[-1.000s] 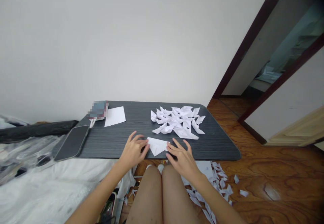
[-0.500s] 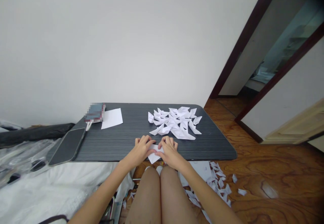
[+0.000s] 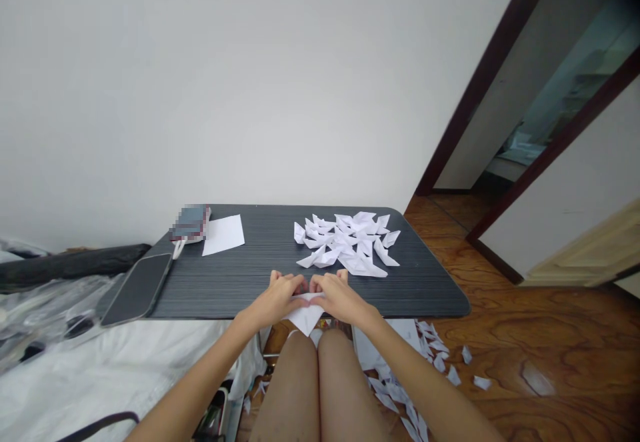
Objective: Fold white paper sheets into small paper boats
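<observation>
Left hand (image 3: pixel 277 299), right hand (image 3: pixel 340 297) both pinched half-folded white paper triangle (image 3: pixel 305 319); we judged heap of white folded paper shapes (image 3: pixel 347 242) done, flat white sheet (image 3: pixel 223 234) unused.

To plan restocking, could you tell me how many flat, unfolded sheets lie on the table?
1: the flat sheet lies at the back left of the table; more could be hidden under the folded pile.

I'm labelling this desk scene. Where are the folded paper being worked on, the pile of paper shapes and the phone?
folded paper (image 3: pixel 305 319), head view, its white lower tip.
pile of paper shapes (image 3: pixel 347 245), head view, middle of the heap.
phone (image 3: pixel 136 289), head view, centre of its dark screen.
</observation>
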Demonstrator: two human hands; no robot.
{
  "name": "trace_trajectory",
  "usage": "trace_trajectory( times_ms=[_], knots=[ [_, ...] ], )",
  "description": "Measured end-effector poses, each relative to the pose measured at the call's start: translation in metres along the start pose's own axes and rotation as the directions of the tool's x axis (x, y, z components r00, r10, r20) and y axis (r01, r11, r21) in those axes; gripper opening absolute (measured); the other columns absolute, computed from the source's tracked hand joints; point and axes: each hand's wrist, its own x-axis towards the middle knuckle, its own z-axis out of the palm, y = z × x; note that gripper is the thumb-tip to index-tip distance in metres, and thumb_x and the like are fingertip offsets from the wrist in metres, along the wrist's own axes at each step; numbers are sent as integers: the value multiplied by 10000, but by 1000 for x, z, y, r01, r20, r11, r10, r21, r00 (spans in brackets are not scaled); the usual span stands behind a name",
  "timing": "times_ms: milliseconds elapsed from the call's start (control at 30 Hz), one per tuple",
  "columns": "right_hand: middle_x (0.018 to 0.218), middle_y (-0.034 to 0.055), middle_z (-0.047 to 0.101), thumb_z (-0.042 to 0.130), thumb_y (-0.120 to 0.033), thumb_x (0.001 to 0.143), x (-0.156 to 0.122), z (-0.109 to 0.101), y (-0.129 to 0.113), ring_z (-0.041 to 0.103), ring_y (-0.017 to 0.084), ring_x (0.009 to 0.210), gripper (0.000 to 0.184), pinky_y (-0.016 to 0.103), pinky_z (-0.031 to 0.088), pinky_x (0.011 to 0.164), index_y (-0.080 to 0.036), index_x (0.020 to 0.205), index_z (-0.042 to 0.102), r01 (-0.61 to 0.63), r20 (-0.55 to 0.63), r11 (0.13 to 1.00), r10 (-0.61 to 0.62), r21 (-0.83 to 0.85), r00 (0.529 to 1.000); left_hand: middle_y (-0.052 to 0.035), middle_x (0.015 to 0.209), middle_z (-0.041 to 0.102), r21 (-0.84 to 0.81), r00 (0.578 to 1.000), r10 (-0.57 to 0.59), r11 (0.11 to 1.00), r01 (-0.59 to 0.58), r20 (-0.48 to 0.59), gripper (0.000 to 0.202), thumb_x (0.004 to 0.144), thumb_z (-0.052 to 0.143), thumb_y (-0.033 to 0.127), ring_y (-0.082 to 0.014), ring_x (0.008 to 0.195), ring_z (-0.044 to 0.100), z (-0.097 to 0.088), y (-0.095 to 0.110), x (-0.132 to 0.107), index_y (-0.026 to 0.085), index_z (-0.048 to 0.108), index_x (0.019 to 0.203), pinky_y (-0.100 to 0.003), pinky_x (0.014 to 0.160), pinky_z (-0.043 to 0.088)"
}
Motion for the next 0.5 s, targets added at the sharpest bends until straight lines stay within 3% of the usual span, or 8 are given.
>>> trace_trajectory(
  times_ms=[167, 367, 500],
  knots=[
    [757, 27, 591, 493, -137, 769, 0, 3, -2, 490, 163, 796, 55, 315, 211, 729, -152, 731, 531, 58, -36, 997, -60, -44, 998, -17, 735, 575, 8, 1000, -6, 1000, 6, 16, 155, 784, 480, 304, -177, 756, 507, -1, 4, 2, 163, 543, 802, -306, 699, 253],
    [770, 20, 590, 438, -145, 814, 5, 2, 1, 499, 137, 710, 59, 296, 224, 733, -149, 810, 496, 90, -180, 991, -106, -95, 978, -12, 798, 606, -143, 995, -98, 985, 97, 4, 255, 758, 501, 383, -182, 792, 523, -11, 2, 5, 160, 584, 850, -291, 729, 263],
    [810, 11, 604, 441, -190, 828, 7, -15, -2, 510, 135, 755, 74, 313, 202, 770, -170, 847, 510, 141, -289, 985, -164, -100, 943, 0, 788, 602, -110, 981, -101, 991, 83, -168, 185, 778, 490, 320, -161, 766, 516, -26, 10, 8, 168, 591, 805, -298, 724, 247]
  ],
)
